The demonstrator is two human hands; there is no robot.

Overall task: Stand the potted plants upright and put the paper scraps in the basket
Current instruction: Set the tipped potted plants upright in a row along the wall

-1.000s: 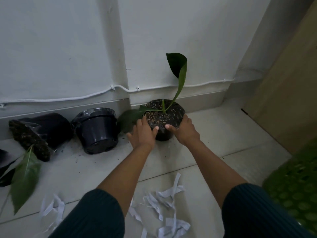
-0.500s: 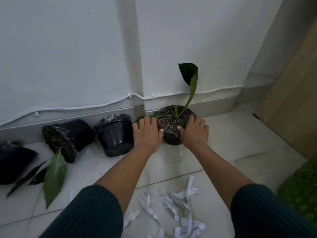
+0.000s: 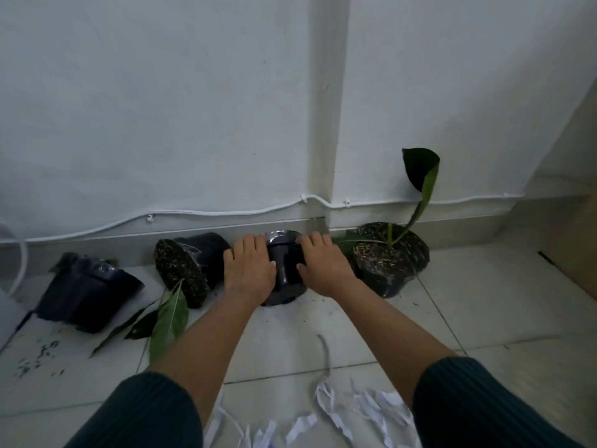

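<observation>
Tipped black pot (image 3: 285, 275) on the floor tiles (image 3: 452, 305) against the wall, clasped on both flanks by left hand (image 3: 250, 273) and right hand (image 3: 323, 270). 1 upright potted plant (image 3: 391, 257) just right; 2 more toppled pots (image 3: 190, 270) left. Paper scraps (image 3: 361, 412) nearer.

Upright pot (image 3: 391, 260) right of three tipped pots (image 3: 286, 273).

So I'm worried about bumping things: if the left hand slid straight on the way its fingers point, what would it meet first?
Probably the skirting board just behind the tipped pot the left hand grips; depth is unclear.
</observation>
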